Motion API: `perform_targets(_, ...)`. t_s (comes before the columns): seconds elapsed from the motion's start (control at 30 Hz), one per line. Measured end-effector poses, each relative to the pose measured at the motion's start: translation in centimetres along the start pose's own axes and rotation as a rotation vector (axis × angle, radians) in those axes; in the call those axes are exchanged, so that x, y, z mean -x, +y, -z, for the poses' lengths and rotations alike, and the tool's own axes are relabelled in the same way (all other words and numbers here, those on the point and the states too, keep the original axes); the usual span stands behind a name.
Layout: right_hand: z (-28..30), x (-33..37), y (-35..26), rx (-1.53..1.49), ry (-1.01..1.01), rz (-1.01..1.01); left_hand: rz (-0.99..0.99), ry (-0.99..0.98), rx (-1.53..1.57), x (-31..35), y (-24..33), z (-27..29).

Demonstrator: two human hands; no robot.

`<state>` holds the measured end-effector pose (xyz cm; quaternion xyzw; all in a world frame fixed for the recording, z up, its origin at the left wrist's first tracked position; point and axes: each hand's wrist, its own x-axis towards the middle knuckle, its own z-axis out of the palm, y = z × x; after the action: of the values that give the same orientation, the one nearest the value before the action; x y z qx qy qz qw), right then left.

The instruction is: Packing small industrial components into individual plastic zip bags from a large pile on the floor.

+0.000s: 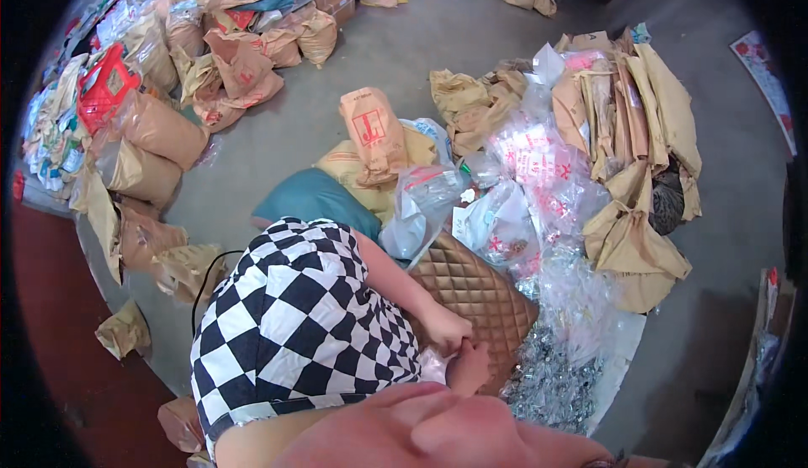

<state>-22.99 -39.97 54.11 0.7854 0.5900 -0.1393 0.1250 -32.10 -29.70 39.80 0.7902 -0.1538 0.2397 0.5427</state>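
Note:
My left hand (446, 327) and my right hand (471, 367) meet in front of my body, fingers curled and nearly touching. Whatever sits between their fingertips is too small to make out. Right by them, a crumpled bit of clear plastic (433, 365) shows against the checkered clothing. Beneath both hands lies a brown quilted cover (480, 291). Beyond it is a heap of clear plastic bags (547, 173), some with red print, and shiny plastic scraps (555, 375) spread toward the right. Part of my right arm is hidden.
Stuffed paper sacks (160, 131) and a red plastic basket (108, 87) pile up at the left. Flattened brown paper sacks (623, 114) stand at the right. A teal sack (316, 200) and an upright paper sack (374, 135) are close by on the grey floor (337, 89).

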Motion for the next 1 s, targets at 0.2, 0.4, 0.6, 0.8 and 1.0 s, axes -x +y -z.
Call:
perform_targets(0.2,1.5,3.6,-3.3,0.001,-0.131,-0.037,-0.078,-0.146,0.057,1.1,3.6,0.6)
perform_targets(0.4,2.2,7.8,-3.9,-0.634,0.352,-0.018,-0.379,0.066,0.055,-0.5,5.7,1.7)
perform_targets(0.6,-2.8,4.4,0.8,-0.51,0.154,-0.118,-0.167,-0.328,0.169,-3.5,-3.9,-1.9)
perform_targets(0.8,-9.5,9.5,7.8,-0.604,0.395,-0.072,-0.063,-0.431,0.086,-6.5,-4.7,-5.6)
perform_targets(1.0,-15.3,10.1,10.4,-0.563,0.275,-0.106,-0.013,-0.597,0.145,-9.4,-4.5,-8.7)
